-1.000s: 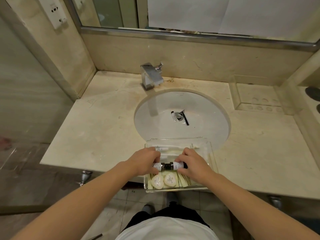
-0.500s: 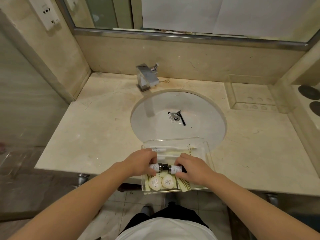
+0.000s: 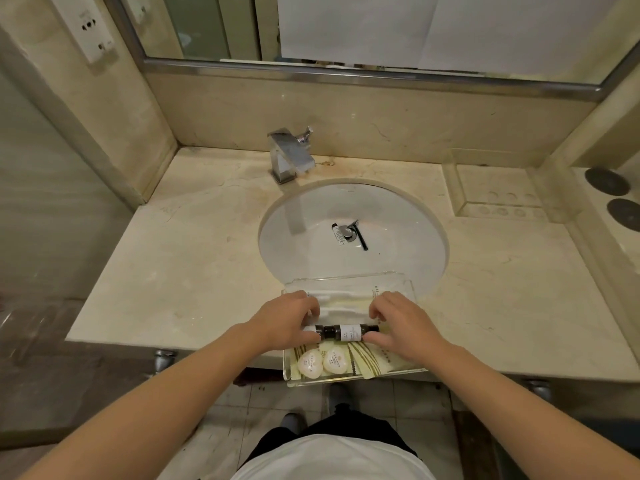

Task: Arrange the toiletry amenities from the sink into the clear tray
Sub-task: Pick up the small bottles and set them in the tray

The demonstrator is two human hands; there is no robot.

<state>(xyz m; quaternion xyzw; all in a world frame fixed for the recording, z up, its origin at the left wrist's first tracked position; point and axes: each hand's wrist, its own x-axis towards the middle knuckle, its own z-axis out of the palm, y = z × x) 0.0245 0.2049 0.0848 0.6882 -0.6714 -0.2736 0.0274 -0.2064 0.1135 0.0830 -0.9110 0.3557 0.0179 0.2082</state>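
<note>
Barely anything shifts since earlier: our left hand [image 3: 287, 322] and right hand [image 3: 403, 322] keep pinching two small dark, white-labelled plastic bottles [image 3: 341, 333], laid end to end across the clear acrylic tray [image 3: 398, 277] on the desk edge. Light, stiff and slippery, they sit best gripped at the outer ends. One more bottle [image 3: 337, 233] lies in the sink.

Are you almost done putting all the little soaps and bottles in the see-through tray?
Nearly. Two round soaps and some packets already lie in the clear tray. The left hand and right hand are lining up two small bottles end to end there. One little bottle and a thin dark stick still wait in the sink.
</note>
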